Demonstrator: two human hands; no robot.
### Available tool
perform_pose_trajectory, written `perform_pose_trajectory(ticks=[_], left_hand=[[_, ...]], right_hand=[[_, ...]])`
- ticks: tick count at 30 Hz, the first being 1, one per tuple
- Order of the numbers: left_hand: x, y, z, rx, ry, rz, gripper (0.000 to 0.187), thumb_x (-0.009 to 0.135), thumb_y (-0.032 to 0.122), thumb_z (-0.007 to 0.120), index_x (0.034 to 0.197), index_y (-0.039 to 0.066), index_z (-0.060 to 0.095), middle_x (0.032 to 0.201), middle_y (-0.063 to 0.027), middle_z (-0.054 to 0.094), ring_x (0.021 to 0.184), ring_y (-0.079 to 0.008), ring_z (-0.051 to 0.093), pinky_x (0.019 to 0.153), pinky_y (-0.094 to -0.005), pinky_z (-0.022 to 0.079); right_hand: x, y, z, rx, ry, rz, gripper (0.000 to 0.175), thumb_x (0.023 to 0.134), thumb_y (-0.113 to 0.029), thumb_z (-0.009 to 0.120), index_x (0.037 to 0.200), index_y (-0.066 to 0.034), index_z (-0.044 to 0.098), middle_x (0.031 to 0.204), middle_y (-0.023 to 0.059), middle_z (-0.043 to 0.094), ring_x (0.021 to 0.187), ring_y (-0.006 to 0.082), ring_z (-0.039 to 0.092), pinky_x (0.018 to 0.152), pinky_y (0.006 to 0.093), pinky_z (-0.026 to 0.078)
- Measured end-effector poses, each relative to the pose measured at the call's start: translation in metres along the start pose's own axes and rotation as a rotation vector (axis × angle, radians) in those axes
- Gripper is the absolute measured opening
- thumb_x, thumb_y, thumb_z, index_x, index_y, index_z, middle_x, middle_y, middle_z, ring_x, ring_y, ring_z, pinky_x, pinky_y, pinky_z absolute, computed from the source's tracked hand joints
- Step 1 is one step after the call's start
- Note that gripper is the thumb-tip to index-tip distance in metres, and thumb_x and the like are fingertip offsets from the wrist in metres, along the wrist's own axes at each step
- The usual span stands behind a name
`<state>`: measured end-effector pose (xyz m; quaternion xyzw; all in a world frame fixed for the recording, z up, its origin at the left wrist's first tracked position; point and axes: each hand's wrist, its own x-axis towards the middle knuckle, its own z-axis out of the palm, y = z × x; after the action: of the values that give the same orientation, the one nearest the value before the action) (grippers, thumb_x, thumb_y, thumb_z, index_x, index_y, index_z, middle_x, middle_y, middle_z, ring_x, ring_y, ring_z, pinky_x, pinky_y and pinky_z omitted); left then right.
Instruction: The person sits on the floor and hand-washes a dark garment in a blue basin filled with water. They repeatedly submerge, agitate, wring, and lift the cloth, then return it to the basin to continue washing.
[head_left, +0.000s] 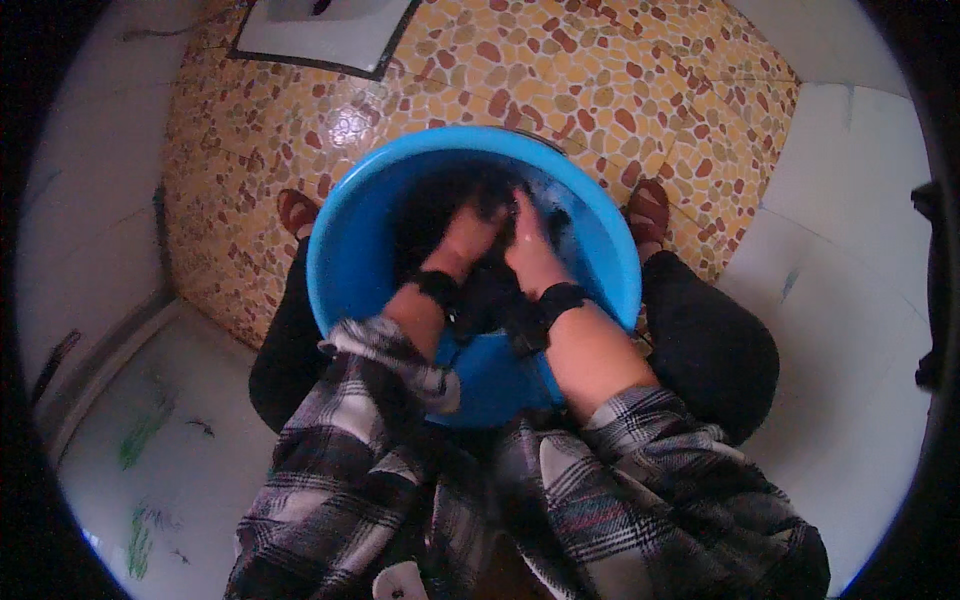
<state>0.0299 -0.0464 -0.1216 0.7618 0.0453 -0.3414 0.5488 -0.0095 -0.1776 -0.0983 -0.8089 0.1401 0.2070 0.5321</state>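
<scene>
A round blue plastic tub (330, 225) stands on the floor between my knees. Black cloth (427, 187), apparently wet, fills much of its inside, and some whitish suds or water (574, 217) show along the right. Both hands are down in the tub, close together. The fingers of my left hand (466, 236) are sunk in the cloth and blurred. My right hand (531, 251) lies against the cloth just beside it, one digit pointing up and away, the other fingers mostly hidden. Black bands (562, 300) circle both wrists, and the plaid sleeves (630, 412) are pushed up.
Pebble-patterned tiles (465, 82) cover the floor. A white fixture with a dark border (322, 34) is set in the floor at the far left. Pale walls (825, 225) rise on both sides. My feet in brown footwear (649, 210) flank the tub.
</scene>
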Motion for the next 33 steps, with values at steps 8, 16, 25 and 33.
perform_pose_trajectory(ticks=[8, 16, 25, 33], left_hand=[[-0.082, 0.066, 0.015, 0.117, 0.443, 0.288, 0.025, 0.078, 0.017, 0.067, 0.098, 0.004, 0.059, 0.103, -0.0198, 0.062, 0.093, -0.0342, 0.061, 0.081, -0.0389, 0.049], [-0.004, 0.013, -0.042, 0.364, 0.148, -0.21, 0.037, 0.091, 0.029, 0.046, 0.109, 0.001, 0.061, 0.107, -0.0249, 0.061, 0.1, -0.0405, 0.057, 0.087, -0.0447, 0.045], [-0.003, -0.013, -0.004, 0.853, 0.034, 0.057, 0.051, 0.09, 0.036, 0.049, 0.132, 0.008, 0.045, 0.136, -0.0214, 0.042, 0.126, -0.0398, 0.037, 0.107, -0.0465, 0.029], [-0.012, 0.013, -0.006, 0.133, 0.0, 0.07, 0.045, 0.079, 0.005, 0.061, 0.124, 0.007, 0.053, 0.122, -0.0191, 0.054, 0.117, -0.0345, 0.048, 0.102, -0.0391, 0.036]], right_hand=[[0.002, -0.064, -0.017, 0.978, -0.091, 0.452, 0.038, 0.089, -0.022, 0.053, 0.121, -0.0124, 0.036, 0.12, 0.0077, 0.044, 0.11, 0.0222, 0.044, 0.096, 0.0347, 0.035], [0.0, -0.069, 0.02, 0.867, 0.096, 0.516, 0.042, 0.089, -0.033, 0.051, 0.117, -0.0016, 0.057, 0.114, 0.0102, 0.059, 0.104, 0.0243, 0.052, 0.093, 0.0364, 0.039], [0.027, 0.012, 0.033, 0.694, 0.189, 0.712, 0.051, 0.085, -0.029, 0.06, 0.133, -0.0223, 0.043, 0.122, 0.0101, 0.053, 0.104, 0.0217, 0.051, 0.082, 0.0393, 0.043], [0.035, -0.012, 0.012, 1.381, 0.289, 0.704, 0.037, 0.091, -0.04, 0.05, 0.113, -0.0108, 0.057, 0.109, 0.0064, 0.059, 0.101, 0.0231, 0.053, 0.088, 0.0368, 0.043]])
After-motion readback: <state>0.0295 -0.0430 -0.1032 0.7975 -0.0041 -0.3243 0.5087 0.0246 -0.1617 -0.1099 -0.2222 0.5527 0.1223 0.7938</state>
